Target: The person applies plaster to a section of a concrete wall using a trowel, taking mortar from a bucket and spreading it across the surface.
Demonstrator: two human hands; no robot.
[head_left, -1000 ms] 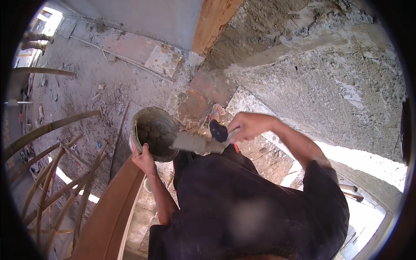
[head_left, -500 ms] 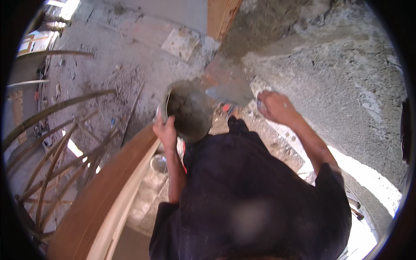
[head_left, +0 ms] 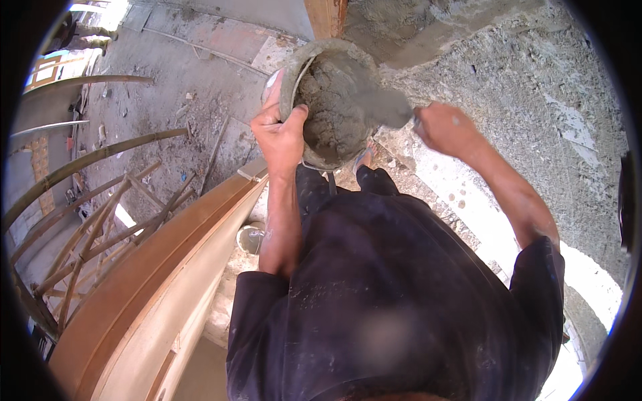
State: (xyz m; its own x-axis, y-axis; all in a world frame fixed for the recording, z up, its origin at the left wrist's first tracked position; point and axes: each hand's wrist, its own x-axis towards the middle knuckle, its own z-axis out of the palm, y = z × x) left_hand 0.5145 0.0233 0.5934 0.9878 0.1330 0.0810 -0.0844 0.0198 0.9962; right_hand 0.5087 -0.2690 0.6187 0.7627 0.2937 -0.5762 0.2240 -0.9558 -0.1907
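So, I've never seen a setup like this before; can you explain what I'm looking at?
There's no machine here, just a person working with bare hands. The view comes from a fisheye camera on their head, looking down, so straight edges bend near the rim. The big dark shape below is their shirt. The left hand grips the rim of a bucket, thumb inside, with a lumpy grey mix in it. The right hand holds a trowel, its blurred blade at the bucket's right side. Debris litters the floor to the left, near some poles.
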